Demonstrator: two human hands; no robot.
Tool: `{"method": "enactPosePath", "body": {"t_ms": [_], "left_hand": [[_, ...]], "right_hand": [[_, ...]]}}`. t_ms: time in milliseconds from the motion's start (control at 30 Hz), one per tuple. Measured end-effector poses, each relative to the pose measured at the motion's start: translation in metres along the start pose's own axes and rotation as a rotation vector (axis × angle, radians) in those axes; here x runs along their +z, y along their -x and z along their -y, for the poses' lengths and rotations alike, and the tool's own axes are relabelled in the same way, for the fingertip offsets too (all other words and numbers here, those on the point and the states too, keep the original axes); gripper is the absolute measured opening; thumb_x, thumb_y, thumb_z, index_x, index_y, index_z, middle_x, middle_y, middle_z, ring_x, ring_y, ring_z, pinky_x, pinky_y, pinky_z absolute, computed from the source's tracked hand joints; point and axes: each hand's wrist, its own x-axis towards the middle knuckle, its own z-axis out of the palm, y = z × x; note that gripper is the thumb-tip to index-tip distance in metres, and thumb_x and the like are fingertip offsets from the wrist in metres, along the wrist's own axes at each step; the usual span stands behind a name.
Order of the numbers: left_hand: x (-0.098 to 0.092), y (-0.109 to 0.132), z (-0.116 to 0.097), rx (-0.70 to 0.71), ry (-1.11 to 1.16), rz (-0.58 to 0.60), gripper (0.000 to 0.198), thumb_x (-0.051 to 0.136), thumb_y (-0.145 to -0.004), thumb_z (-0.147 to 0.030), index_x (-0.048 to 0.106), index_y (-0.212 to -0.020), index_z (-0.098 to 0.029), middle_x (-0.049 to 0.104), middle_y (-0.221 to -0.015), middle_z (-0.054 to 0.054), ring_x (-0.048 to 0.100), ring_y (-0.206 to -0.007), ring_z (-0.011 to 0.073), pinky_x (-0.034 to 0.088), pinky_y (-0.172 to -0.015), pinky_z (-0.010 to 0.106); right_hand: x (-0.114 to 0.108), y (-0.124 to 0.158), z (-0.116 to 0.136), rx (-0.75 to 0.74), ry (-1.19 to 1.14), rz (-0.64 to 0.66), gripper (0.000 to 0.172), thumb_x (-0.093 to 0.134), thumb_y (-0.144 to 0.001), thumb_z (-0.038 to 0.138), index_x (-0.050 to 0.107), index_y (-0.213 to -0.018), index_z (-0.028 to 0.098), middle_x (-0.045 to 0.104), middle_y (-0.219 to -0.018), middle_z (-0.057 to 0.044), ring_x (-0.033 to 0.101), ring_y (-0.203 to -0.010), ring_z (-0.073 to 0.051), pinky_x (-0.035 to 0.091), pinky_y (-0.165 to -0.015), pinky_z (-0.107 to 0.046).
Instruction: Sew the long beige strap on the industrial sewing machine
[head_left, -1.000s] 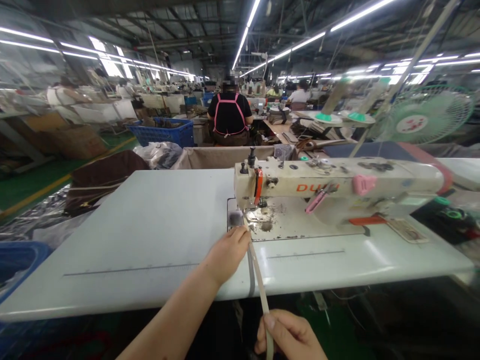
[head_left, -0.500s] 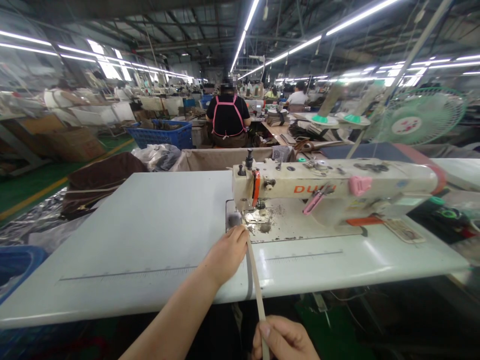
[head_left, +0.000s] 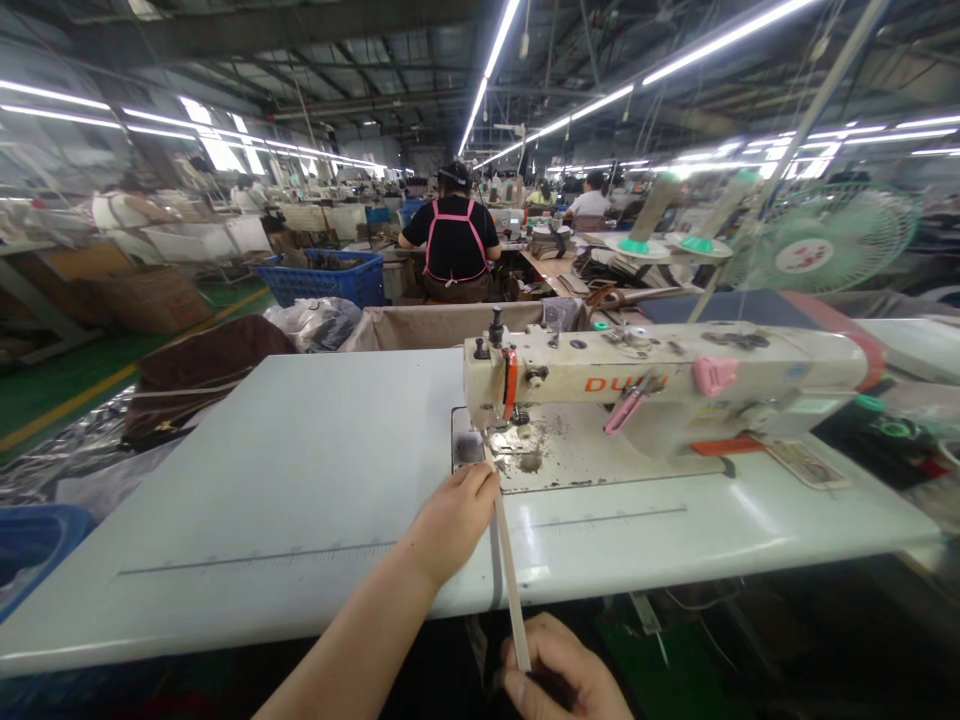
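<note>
A narrow beige strip (head_left: 511, 580) runs from beneath the sewing machine's presser foot area down over the table's front edge. My left hand (head_left: 459, 515) lies on the table just in front of the needle area, its fingers closed on the strip's upper part. Below the table edge, my right hand (head_left: 566, 665) has curled fingers behind the strip's lower end, with the thumb close to that end. The white sewing machine (head_left: 660, 365) stands right of my left hand. Its needle and foot are small, and I cannot make out the stitching point.
The white table (head_left: 315, 470) carries a printed ruler line. A green fan (head_left: 817, 245) and thread cones (head_left: 641, 225) stand at the back right. Blue baskets (head_left: 322, 280) and a brown fabric bag (head_left: 199, 375) are at the left. A person (head_left: 454, 235) in a pink-strapped apron sits ahead.
My left hand has drawn slightly back from the needle area, along the strip. The right hand's thumb has shifted lower, and the strip's lower end now shows by it.
</note>
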Motion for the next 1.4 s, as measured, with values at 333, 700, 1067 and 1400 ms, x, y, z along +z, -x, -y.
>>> {"method": "enactPosePath", "body": {"t_ms": [333,700,1067,1400], "left_hand": [[0.004,0.001,0.003,0.011,0.002,0.021,0.025,0.054,-0.102,-0.007,0.06,-0.124,-0.018,0.067,-0.131,0.013,0.067,-0.127,0.028,0.054,-0.117,0.043],[0.005,0.002,0.004,-0.025,0.07,-0.041,0.022,0.051,-0.105,-0.01,0.057,-0.124,-0.02,0.067,-0.13,0.012,0.07,-0.121,0.0265,0.06,-0.11,0.044],[0.008,0.004,0.004,-0.031,0.099,-0.035,0.02,0.054,-0.104,-0.01,0.057,-0.121,-0.021,0.066,-0.13,0.012,0.069,-0.122,0.0261,0.059,-0.11,0.043],[0.012,0.003,0.006,-0.001,0.024,0.01,0.02,0.05,-0.106,-0.012,0.057,-0.123,-0.018,0.066,-0.133,0.014,0.066,-0.131,0.029,0.056,-0.115,0.046]], "right_hand": [[0.011,0.001,0.007,0.215,-0.374,-0.056,0.053,0.078,-0.09,0.071,0.079,-0.091,0.018,0.072,-0.074,-0.004,0.064,-0.069,-0.016,0.05,-0.07,-0.028],[0.017,0.001,0.003,0.216,-0.358,-0.11,0.062,0.077,-0.083,0.08,0.078,-0.079,0.018,0.067,-0.066,-0.003,0.061,-0.063,-0.016,0.048,-0.065,-0.028],[0.017,0.002,0.007,0.215,-0.347,-0.121,0.061,0.077,-0.084,0.078,0.078,-0.077,0.017,0.068,-0.065,-0.003,0.06,-0.062,-0.016,0.048,-0.065,-0.028],[0.013,0.006,0.025,0.224,-0.33,-0.097,0.059,0.074,-0.091,0.074,0.078,-0.077,0.017,0.07,-0.069,-0.003,0.062,-0.066,-0.015,0.049,-0.069,-0.027]]}}
